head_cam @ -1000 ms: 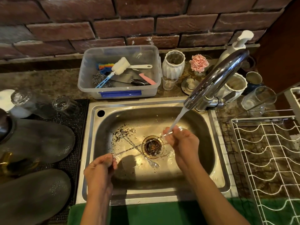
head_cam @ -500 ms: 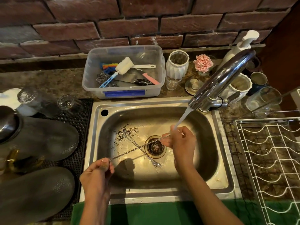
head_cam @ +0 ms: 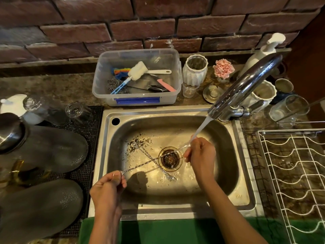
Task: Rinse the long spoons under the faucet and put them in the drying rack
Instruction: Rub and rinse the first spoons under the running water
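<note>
A long twisted metal spoon (head_cam: 147, 162) stretches across the steel sink (head_cam: 246, 173) above the drain. My left hand (head_cam: 107, 189) pinches its near end at the sink's front left. My right hand (head_cam: 202, 155) grips its far end, right where the water stream from the chrome faucet (head_cam: 246, 85) lands. A second long spoon (head_cam: 151, 159) lies flat on the sink floor, crossing under the held one, its bowl among dark specks. The white wire drying rack (head_cam: 295, 173) stands to the right of the sink.
A clear plastic tub (head_cam: 137, 101) with brushes and a scourer sits behind the sink. White vases, glasses and a soap pump crowd the back right counter. Dark plates (head_cam: 52, 148) and upturned glasses lie on a black mat at left. A green cloth (head_cam: 175, 231) lines the front edge.
Both hands keep their hold on the spoon under the running water. My right hand has shifted slightly along its far end. The spoon on the sink floor has not moved.
</note>
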The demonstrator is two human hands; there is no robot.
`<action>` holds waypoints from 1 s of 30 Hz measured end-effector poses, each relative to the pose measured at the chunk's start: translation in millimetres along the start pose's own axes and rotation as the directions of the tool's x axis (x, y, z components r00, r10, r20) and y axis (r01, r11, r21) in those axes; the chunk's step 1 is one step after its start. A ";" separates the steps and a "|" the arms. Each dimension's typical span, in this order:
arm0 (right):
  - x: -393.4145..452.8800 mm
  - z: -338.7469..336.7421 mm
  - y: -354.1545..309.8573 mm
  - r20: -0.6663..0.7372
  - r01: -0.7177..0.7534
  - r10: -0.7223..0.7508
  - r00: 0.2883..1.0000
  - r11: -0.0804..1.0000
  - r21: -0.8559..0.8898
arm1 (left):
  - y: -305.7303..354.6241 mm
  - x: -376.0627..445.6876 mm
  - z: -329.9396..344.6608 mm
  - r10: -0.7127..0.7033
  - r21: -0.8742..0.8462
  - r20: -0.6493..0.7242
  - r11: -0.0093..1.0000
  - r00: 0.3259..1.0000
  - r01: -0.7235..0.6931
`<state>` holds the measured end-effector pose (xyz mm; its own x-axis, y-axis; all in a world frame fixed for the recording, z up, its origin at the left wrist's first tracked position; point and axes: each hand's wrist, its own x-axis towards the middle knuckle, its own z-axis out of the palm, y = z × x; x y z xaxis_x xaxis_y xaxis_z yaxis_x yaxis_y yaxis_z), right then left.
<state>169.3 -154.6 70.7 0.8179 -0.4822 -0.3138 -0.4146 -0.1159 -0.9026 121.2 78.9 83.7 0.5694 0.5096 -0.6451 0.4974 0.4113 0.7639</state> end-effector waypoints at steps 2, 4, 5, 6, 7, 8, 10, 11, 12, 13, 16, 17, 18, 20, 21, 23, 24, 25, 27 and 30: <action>1.2 -3.0 0.8 0.008 -0.013 0.013 1.000 1.000 0.027 | -2.1 0.9 1.2 0.005 0.011 -0.003 1.000 1.000 -0.005; 3.1 -4.9 -0.7 0.032 -0.026 0.025 0.999 0.999 0.022 | -3.7 2.6 1.3 0.005 0.014 0.000 1.000 1.000 -0.005; 3.9 -5.3 -0.7 0.047 -0.032 0.031 0.998 0.999 0.015 | -4.3 3.0 1.2 0.002 0.007 0.006 1.000 1.000 -0.002; 4.1 -5.3 -0.1 0.059 -0.040 0.039 0.997 0.999 0.024 | -4.9 2.9 1.1 -0.004 0.000 0.014 1.000 1.000 0.004; 4.3 -5.0 1.0 0.061 -0.058 0.054 0.997 0.996 0.060 | -6.1 2.3 1.2 -0.014 -0.007 0.020 1.000 1.000 0.014; 4.2 -4.8 2.0 0.046 -0.083 0.078 0.996 0.990 0.115 | -7.3 1.4 1.7 -0.022 -0.009 0.025 1.000 0.999 0.022; 3.2 -4.4 4.5 -0.005 -0.137 0.142 0.990 0.963 0.231 | -9.6 -2.3 4.7 -0.024 0.001 0.034 1.000 0.999 0.024; 1.8 -3.5 5.1 -0.017 -0.161 0.173 0.985 0.946 0.281 | -10.9 -4.9 7.8 -0.023 0.013 0.043 1.000 0.999 0.022; -0.7 -0.6 5.7 -0.007 -0.186 0.199 0.980 0.928 0.322 | -12.2 -7.8 11.8 -0.023 0.028 0.057 0.999 0.998 0.022; -4.8 3.9 6.2 0.026 -0.213 0.218 0.976 0.910 0.355 | -13.6 -11.1 16.4 -0.026 0.044 0.076 0.999 0.997 0.022; -20.2 17.1 9.1 0.160 -0.284 0.239 0.958 0.874 0.394 | -17.4 -18.5 28.4 -0.026 0.072 0.115 0.997 0.993 0.018; -21.4 17.3 8.1 0.177 -0.300 0.247 0.953 0.860 0.414 | -16.8 -18.9 29.3 -0.025 0.077 0.117 0.997 0.993 0.016; -18.7 14.6 5.8 0.175 -0.315 0.264 0.949 0.838 0.446 | -14.7 -18.4 27.5 -0.024 0.076 0.113 0.997 0.993 0.015; -5.1 3.0 1.4 0.136 -0.326 0.301 0.944 0.786 0.525 | -7.7 -14.7 21.1 -0.012 0.078 0.104 0.997 0.995 0.004; 2.0 -2.7 -1.2 0.117 -0.322 0.310 0.943 0.772 0.548 | -4.5 -13.4 19.0 -0.002 0.086 0.105 0.996 0.994 -0.007; 6.3 -4.1 -6.3 0.133 -0.336 0.320 0.938 0.744 0.577 | -3.8 -14.4 22.4 0.015 0.099 0.109 0.995 0.994 -0.026; 1.8 1.1 -7.5 0.165 -0.360 0.326 0.931 0.735 0.575 | -6.4 -17.2 27.8 0.016 0.102 0.115 0.994 0.993 -0.028; -5.4 7.5 -7.3 0.202 -0.382 0.326 0.924 0.735 0.560 | -9.3 -20.9 33.9 0.016 0.104 0.123 0.994 0.992 -0.029; -20.5 17.7 -6.8 0.279 -0.409 0.302 0.912 0.740 0.534 | -12.9 -25.7 42.2 0.011 0.099 0.134 0.995 0.991 -0.025; -19.7 6.6 -11.3 0.278 -0.413 0.306 0.911 0.696 0.588 | -9.5 -18.3 38.2 -0.014 0.076 0.128 0.997 0.992 0.004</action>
<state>160.4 -138.1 85.2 0.7290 -0.2329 -0.6437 -0.3920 0.6289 -0.6714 131.1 36.8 87.5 0.6418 0.4026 -0.6527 0.5479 0.3547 0.7576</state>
